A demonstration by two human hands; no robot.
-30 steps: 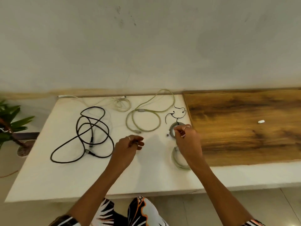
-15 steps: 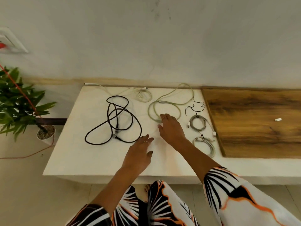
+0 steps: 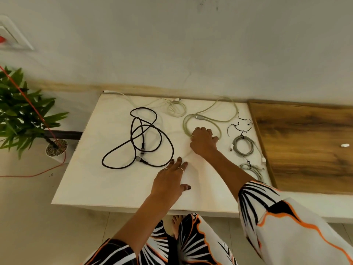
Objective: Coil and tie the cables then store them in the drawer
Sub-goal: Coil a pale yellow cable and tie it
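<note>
We see a white counter (image 3: 91,184) against a pale wall, a wooden board (image 3: 309,150) adjoining on its right. Bare counter spans the near edge. Our left hand (image 3: 170,180) lies flat, grip open; our right hand (image 3: 203,140) curls onto the green cable (image 3: 210,119) mid-counter.

No text, label, brand or number can be read anywhere.
</note>
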